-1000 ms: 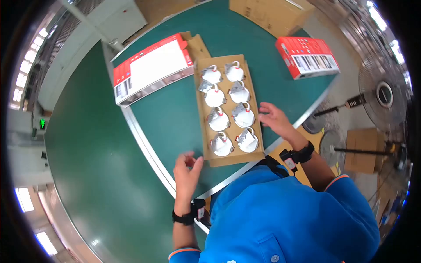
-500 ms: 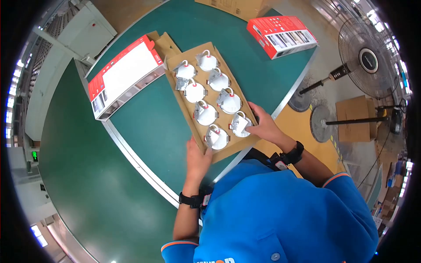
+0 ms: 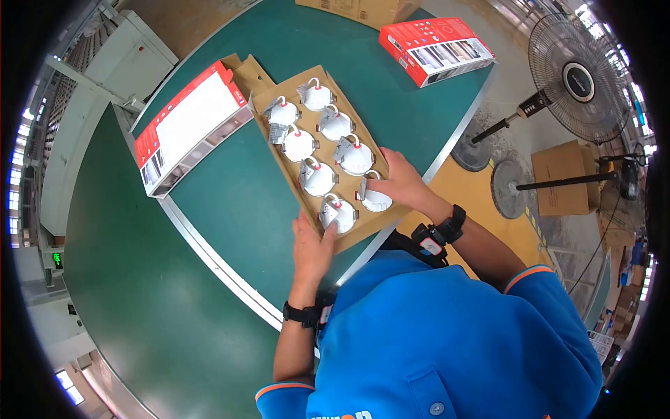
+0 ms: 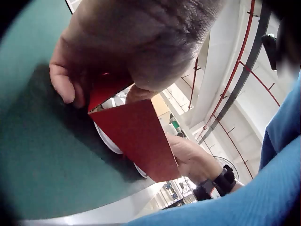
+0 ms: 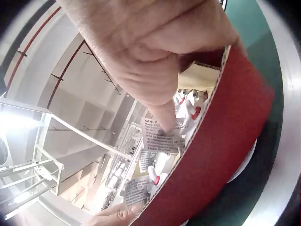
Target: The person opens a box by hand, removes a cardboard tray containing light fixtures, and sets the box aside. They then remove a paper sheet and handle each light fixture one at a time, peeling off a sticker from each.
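Note:
A shallow cardboard tray (image 3: 328,153) holds two rows of round white downlights (image 3: 299,145), each with a looped white cable and a grey printed label. My left hand (image 3: 311,251) grips the tray's near left side, its thumb over the rim. On the near right side my right hand (image 3: 407,185) holds the tray, the thumb reaching inside onto a downlight's printed label (image 5: 157,136). The tray's outer wall (image 4: 136,136) is red. In the left wrist view, the tray is raised above the green table with a shadow under it, and white rounded parts of the downlights show below.
An open red-and-white box (image 3: 199,119) with cardboard flaps lies left of the tray. Another red box (image 3: 436,49) stands at the far right, near a brown carton (image 3: 363,7). A metal edge strip (image 3: 460,126) borders the table, and a standing fan (image 3: 579,80) is beyond it.
Both hands were apart from the tray one second ago; they have closed on its near sides. The tray has turned and lifted somewhat. The head view has shifted as well.

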